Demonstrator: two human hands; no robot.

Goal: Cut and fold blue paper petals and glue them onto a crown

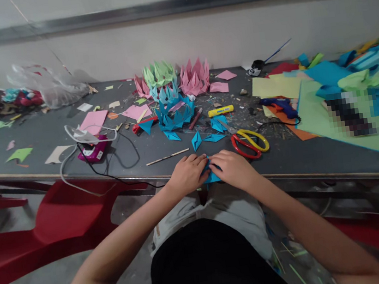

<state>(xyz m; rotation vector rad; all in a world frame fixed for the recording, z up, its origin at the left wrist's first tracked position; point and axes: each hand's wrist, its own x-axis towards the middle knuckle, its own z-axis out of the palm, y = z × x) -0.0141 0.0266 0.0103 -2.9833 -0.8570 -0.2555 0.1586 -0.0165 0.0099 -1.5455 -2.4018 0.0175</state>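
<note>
At the table's front edge a small piece of blue paper (212, 177) lies partly under my fingers. My left hand (187, 175) presses on its left side, fingers together. From the right, my right hand (233, 169) pinches the same piece, and the fingertips of both hands nearly meet. Much of the paper is hidden beneath them. Just beyond lie folded blue paper pieces (196, 140) and a thin stick (167, 157). Scissors (250, 143) with red and yellow handles rest close to my right hand.
Folded paper crowns in blue (176, 115), green (159, 73) and pink (195, 78) stand toward the wall. A yellow glue tube (221, 111), a blue glue gun (279, 106), a purple power strip (93, 150) with cables, and paper sheets (318, 115) surround them. A red chair (69, 209) stands left.
</note>
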